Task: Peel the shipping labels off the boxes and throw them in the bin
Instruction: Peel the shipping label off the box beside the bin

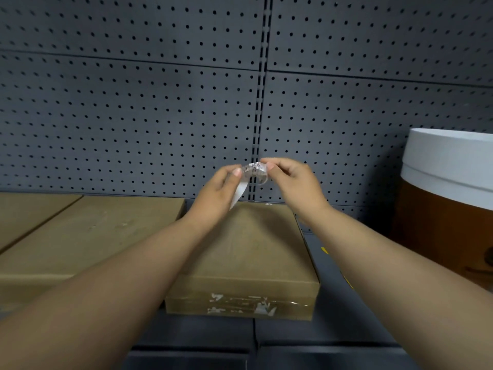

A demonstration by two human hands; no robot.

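In the middle of the frame, two bare hands are held up in front of the grey wall panel full of little holes [133, 102]. The left hand [216, 188] and the right hand [289, 180] each pinch one end of a crumpled white paper shipping label with black print [253, 170]. A thin white strip of it hangs down between the hands. The label is up in the air, not stuck to any box.

Just below the hands sits a small flat brown cardboard box [256, 252] on the dark shelf [333, 263]. Its front side, low in the frame, has torn white bits of paper and shiny clear tape [240, 304] left on it. So this label looks mostly peeled, but the scraps may still need picking off.

At the left of the frame lies a bigger flat brown cardboard box [88, 236]. Its top looks bare, though the view is soft there and its sides are hidden.

At the right edge stands a round white and brown tub [448, 196]. It might be the bin, but I cannot tell. The label still has to be thrown away.
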